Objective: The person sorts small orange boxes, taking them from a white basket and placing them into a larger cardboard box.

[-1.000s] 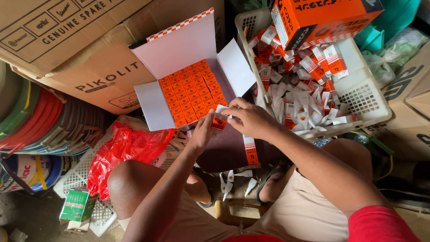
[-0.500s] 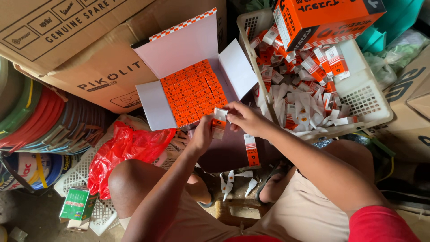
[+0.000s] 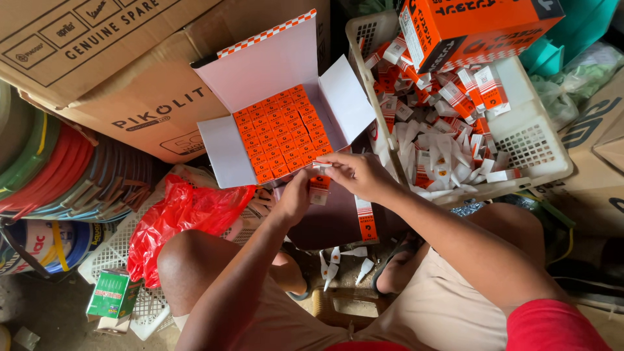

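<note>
Head view, looking down at a seated person's knees and two bare hands; the left hand (image 3: 294, 198) and right hand (image 3: 354, 175) meet just below the near edge of an open white carton (image 3: 227, 153), both pinching one small orange-and-white box (image 3: 320, 185) between fingertips; right hand fingers curled over its top end, left hand fingers closed on its lower side; the small box is upright-ish, partly hidden by the fingers, touching or just beside the carton's front corner, cannot tell which; the carton has its lid flap up with a red-and-white checked edge, side flaps spread, and is packed with neat rows of orange small boxes (image 3: 279, 133), nearly full; carton leans against big brown cardboard boxes (image 3: 97, 71) at upper left; to the right, a white plastic basket (image 3: 539, 140) with a loose heap of the same orange-and-white boxes and flat white ones inside; a larger orange box (image 3: 474, 26) sits over the basket's top edge; one more flat orange strip box (image 3: 366, 221) lies just under the right forearm, on a dark surface between the knees; red plastic bag (image 3: 179, 214) near the left knee, lying on a second white basket (image 3: 110, 257); small green box (image 3: 112, 296) at lower left beside it; coloured hoops or hose coils (image 3: 58, 172) stacked at far left; a few white scraps on the floor (image 3: 45, 312) between the feet; red sleeve at bottom right
</note>
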